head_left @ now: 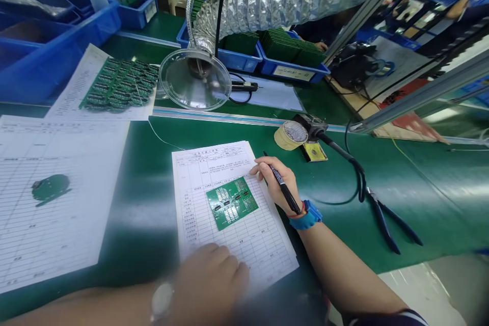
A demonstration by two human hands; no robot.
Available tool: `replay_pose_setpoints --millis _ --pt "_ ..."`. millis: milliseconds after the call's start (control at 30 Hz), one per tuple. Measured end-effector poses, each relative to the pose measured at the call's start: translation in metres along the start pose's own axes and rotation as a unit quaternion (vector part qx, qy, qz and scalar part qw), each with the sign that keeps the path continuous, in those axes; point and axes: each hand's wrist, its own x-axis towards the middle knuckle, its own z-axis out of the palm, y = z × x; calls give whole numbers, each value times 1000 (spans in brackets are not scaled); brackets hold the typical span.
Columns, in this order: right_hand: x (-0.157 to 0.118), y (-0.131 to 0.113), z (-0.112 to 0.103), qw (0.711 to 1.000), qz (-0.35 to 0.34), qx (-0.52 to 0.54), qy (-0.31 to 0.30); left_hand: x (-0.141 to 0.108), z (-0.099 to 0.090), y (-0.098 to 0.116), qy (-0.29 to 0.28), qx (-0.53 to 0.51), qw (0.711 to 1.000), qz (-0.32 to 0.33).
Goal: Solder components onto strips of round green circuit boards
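Note:
A black marker (282,187) rests in my right hand (275,179), held between thumb and fingers above the right edge of a printed form (244,260). On that form lies a green circuit board (233,202) with small black parts and pale slots. My left hand (214,277), blurred by motion, is over the lower part of the form, in front of the board and apart from it. Its fingers look curled, and whether anything is under them is hidden. The right wrist wears a blue band.
Behind the form, a fume funnel (195,81) hangs from a silver duct. Cutters (389,219) and a round tin (291,135) lie to the right. More papers (91,198) and stacked boards (118,84) are at left. Blue bins (292,69) line the back.

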Motion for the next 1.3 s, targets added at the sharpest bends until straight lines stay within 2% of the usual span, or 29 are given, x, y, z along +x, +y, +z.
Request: replay_pose_setpoints --millis 167,267,400,533,600,633,700,800,833,867,900,933,1000,1067,1167,1200,1233,1300 --pt "2 2 -3 1000 -25 -3 6 3 2 -10 -27 -15 1000 -5" --pt "1 6 -2 999 -34 -6 10 8 -4 -28 -7 9 999 -39" --pt "1 9 -2 999 -39 -6 8 9 -28 -58 40 38 989 -140" --pt "0 4 -7 999 -42 -9 1 -10 -60 -72 52 -37 953 -295" --pt "0 1 -10 999 -46 -13 -8 -29 -70 -69 70 -127 907 -394" --pt "0 0 -12 999 -49 -15 -13 -40 -72 -66 89 -190 873 -440" --pt "-1 -1 -14 998 -56 -19 -26 -62 -72 -60 160 -343 775 -505" --pt "-2 0 -14 996 -67 -24 -49 -94 -67 -54 292 -538 589 -528" --pt "-3 1 -14 996 -70 -26 -56 -103 -65 -53 322 -574 541 -524" --pt "-3 2 -13 995 -73 -28 -63 -110 -65 -52 343 -594 509 -520" --pt "-3 2 -13 994 -76 -31 -71 -116 -65 -52 358 -603 490 -517" --pt "-3 3 -12 993 -80 -33 -80 -120 -67 -51 371 -604 482 -514" --pt "-4 3 -11 989 -92 -35 -110 -123 -71 -47 395 -588 485 -512" --pt "-6 1 -10 975 -116 -47 -183 -120 -73 -43 404 -567 492 -522" --pt "-10 0 -6 936 -147 -102 -303 -110 -66 -35 362 -573 509 -531" --pt "-12 0 -5 926 -152 -120 -324 -106 -62 -33 342 -578 518 -530" --pt "-13 1 -3 921 -153 -133 -332 -103 -57 -31 321 -573 539 -528" --pt "-14 2 0 918 -153 -142 -336 -95 -48 -29 286 -533 601 -523"
